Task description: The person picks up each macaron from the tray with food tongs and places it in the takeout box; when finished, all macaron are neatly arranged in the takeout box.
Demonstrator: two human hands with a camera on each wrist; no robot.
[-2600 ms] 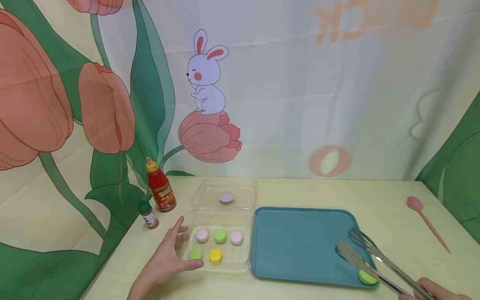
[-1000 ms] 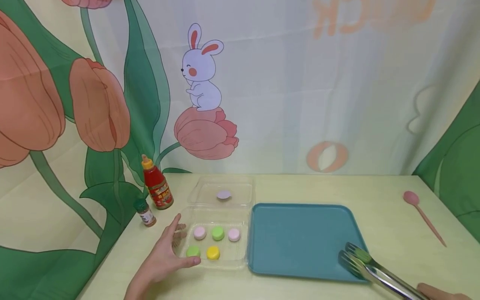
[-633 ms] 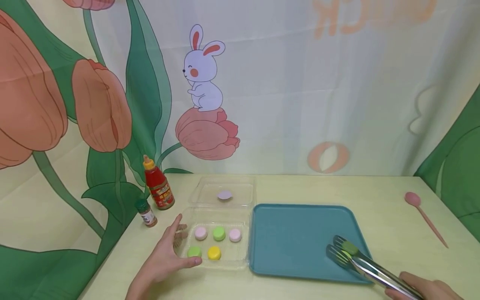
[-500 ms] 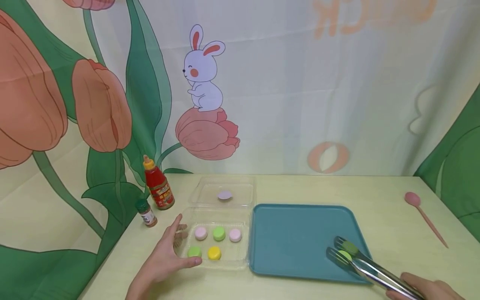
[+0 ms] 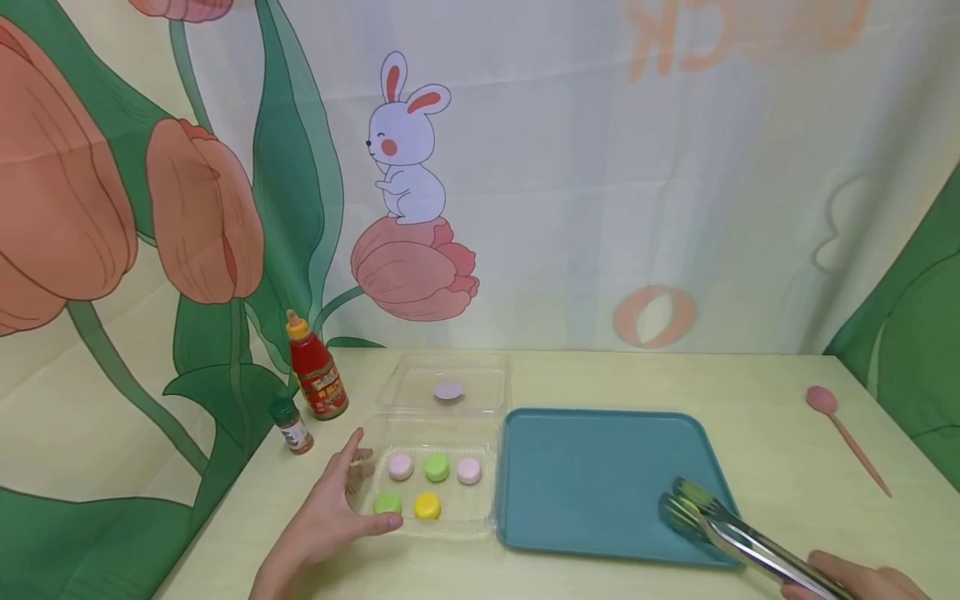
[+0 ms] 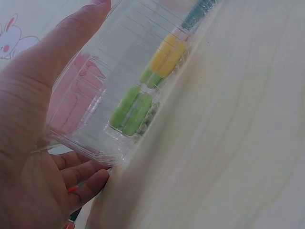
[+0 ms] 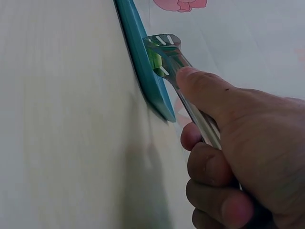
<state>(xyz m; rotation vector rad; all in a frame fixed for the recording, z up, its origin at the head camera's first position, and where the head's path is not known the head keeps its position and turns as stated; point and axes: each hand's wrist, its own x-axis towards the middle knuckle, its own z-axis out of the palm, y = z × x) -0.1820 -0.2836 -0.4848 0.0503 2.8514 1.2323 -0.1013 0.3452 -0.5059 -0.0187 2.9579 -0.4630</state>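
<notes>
My right hand [image 5: 855,577] grips metal tongs [image 5: 765,552] by their arms. Their slotted tips are around a green macaron [image 7: 154,59] at the near right corner of the teal tray [image 5: 600,483]; the tips partly hide it. My left hand [image 5: 327,508] holds the near left corner of a clear plastic box [image 5: 480,518], thumb along the front wall and fingers at the left side. Inside the box are two green macarons, two pink ones [image 5: 401,467] and a yellow macaron [image 5: 427,506]. The box's lid [image 5: 405,387] lies folded back behind it, bearing a small lilac oval.
A red sauce bottle [image 5: 318,375] and a small green-capped spice jar [image 5: 292,427] stand left of the box. A pink spoon [image 5: 847,433] lies on the table at the right. A printed curtain [image 5: 555,208] hangs behind the table.
The tongs, spread above the tray's corner at first, have come together around the green macaron there and shifted slightly left. My left hand stays at the box.
</notes>
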